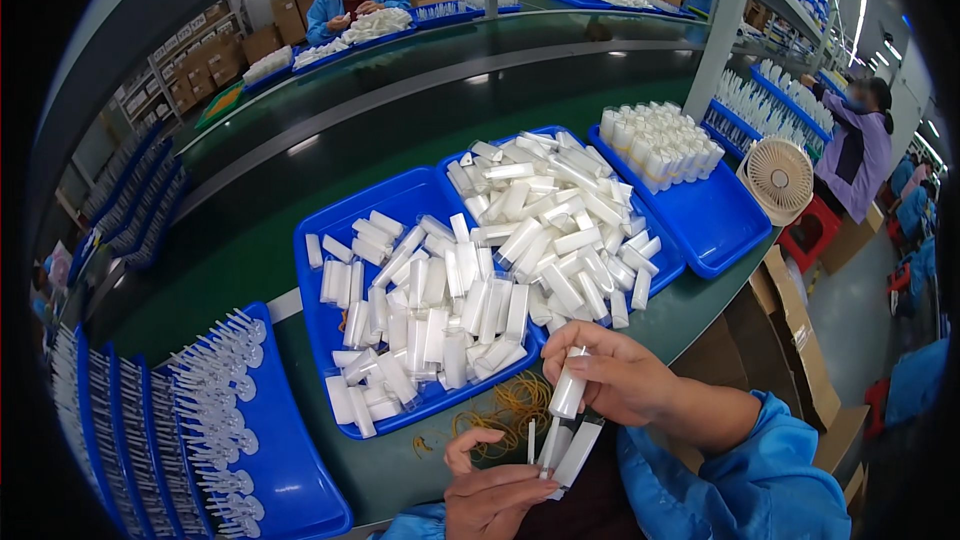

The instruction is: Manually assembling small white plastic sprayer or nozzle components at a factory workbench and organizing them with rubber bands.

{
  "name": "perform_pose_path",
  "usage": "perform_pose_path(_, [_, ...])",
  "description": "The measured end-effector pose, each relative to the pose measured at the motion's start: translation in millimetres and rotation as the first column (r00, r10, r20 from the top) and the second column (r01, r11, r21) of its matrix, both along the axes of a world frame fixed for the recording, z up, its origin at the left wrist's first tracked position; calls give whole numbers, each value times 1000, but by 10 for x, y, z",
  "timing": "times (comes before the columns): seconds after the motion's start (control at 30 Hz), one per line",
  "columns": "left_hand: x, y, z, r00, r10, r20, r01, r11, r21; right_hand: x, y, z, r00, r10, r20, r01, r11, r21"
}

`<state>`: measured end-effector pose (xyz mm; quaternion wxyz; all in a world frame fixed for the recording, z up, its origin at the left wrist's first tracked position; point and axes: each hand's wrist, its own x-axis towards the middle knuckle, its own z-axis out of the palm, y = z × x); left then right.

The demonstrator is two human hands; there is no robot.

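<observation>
My right hand (635, 380) pinches a white cylinder in a clear sleeve (568, 392) between thumb and fingers, tilted upright. Just below it, my left hand (485, 500) grips a clear and white rectangular plastic holder (577, 455), its flat white flaps spread upward. The cylinder's lower end is close over the holder; whether they touch I cannot tell. In front of my hands, a blue tray (312, 315) holds a loose heap of white rectangular pieces in clear wrap (437, 335). A second blue tray (668, 262) beside it is piled with similar pieces (560, 210).
Yellow rubber bands (500, 420) lie by the near tray edge. Upright white cylinders (660, 145) stand in a right-hand blue tray (715, 230), near a beige fan (778, 180). Stacked trays with white stemmed parts (225, 410) are at left. A cardboard box (800, 340) sits right. Co-workers sit beyond.
</observation>
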<state>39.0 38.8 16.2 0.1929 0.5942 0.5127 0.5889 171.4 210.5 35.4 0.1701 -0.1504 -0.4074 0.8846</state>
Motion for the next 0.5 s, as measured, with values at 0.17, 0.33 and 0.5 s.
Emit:
perform_pose_path(0.17, [19,-16,-11,996,32,82,-27,998,-62,25,14,9,999,19,49,-24,995,97])
perform_pose_path(0.33, [4,-27,15,999,27,46,-24,996,-85,59,2,76,989,38,144,-115,808,578])
perform_pose_path(0.5, [-70,0,3,998,-5,-55,4,1000,-18,79,5,237,941,-65,332,-268,455,849])
